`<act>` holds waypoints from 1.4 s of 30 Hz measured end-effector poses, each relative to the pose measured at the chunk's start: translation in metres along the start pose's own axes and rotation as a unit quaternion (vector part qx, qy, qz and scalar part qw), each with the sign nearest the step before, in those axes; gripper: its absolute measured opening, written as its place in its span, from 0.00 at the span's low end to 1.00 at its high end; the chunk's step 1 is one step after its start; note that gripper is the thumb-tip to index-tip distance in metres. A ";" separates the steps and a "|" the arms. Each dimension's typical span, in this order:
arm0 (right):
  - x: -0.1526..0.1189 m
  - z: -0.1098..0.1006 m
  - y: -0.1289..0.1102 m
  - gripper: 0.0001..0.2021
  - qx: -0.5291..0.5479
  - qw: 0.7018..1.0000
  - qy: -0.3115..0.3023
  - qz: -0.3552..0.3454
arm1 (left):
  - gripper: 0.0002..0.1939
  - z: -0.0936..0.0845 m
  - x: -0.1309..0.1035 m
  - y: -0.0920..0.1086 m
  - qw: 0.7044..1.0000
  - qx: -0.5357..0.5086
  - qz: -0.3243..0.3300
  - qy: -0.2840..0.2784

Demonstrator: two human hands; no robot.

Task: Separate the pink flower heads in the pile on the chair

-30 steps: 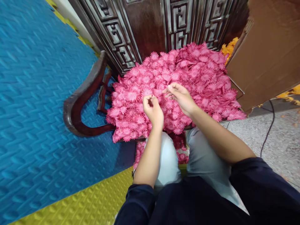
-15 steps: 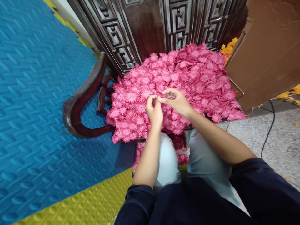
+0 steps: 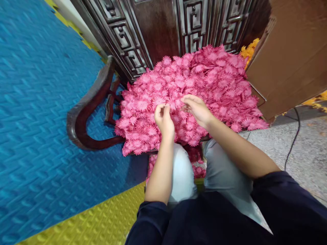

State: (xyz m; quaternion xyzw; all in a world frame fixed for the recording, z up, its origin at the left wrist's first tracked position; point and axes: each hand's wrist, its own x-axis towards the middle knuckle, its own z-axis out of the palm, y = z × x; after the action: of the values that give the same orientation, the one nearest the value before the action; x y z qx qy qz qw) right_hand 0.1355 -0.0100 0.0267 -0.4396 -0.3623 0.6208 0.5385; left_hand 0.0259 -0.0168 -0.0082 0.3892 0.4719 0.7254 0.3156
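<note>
A broad heap of pink artificial flower heads [image 3: 219, 85] lies before me, and both of my hands are over its front middle. My left hand [image 3: 164, 119] has curled fingers, with the thumb pressed against the index finger; anything pinched there is too small to make out. To its right, my right hand [image 3: 198, 108] points leftward, its fingers loosely bent and apart, close above the flowers. I see nothing in it. A gap with pink flowers beneath separates the two hands.
A dark carved wooden seat back [image 3: 158, 30] stands behind the heap, with a curved armrest [image 3: 76, 126] at left. A cardboard box [image 3: 291, 64] and orange flowers [image 3: 249, 52] are at right. Blue matting [image 3: 38, 102] covers the left floor; a black cable [image 3: 293, 143] lies right.
My hands were together at the fingertips and are now apart. The left hand has moved slightly left, the right hand slightly right.
</note>
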 end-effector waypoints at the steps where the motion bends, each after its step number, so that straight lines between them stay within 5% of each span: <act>1: 0.000 0.001 0.000 0.04 0.008 1.000 0.018 0.013 | 0.06 0.000 0.000 0.000 1.000 -0.002 0.000 0.007; 7: 0.003 0.008 0.003 0.07 0.021 0.998 0.059 0.019 | 0.06 0.002 0.000 0.000 1.000 0.004 -0.003 0.000; 14: -0.001 0.010 0.002 0.07 0.020 0.999 0.005 0.025 | 0.03 0.002 0.000 0.000 0.996 0.033 0.054 0.059; 22: -0.005 0.009 0.001 0.07 0.040 0.999 -0.029 0.000 | 0.04 0.003 -0.004 0.003 0.987 0.122 0.096 0.042; 28: -0.002 0.006 0.001 0.10 0.008 0.998 -0.012 -0.055 | 0.10 0.001 -0.002 -0.001 0.986 0.127 0.109 -0.019; 35: 0.003 0.000 -0.002 0.10 0.038 0.997 0.038 -0.053 | 0.14 -0.003 -0.002 0.003 0.929 0.272 0.179 -0.176; 42: 0.003 -0.006 -0.005 0.07 0.071 0.997 0.009 -0.013 | 0.15 -0.004 -0.003 0.004 0.904 0.316 0.189 -0.217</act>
State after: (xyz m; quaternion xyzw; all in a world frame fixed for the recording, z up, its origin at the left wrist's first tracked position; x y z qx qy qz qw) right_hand 0.1427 -0.0067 0.0287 -0.4015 -0.3181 0.6339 0.5795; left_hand 0.0232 -0.0224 -0.0065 0.6982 0.5137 0.4819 0.1284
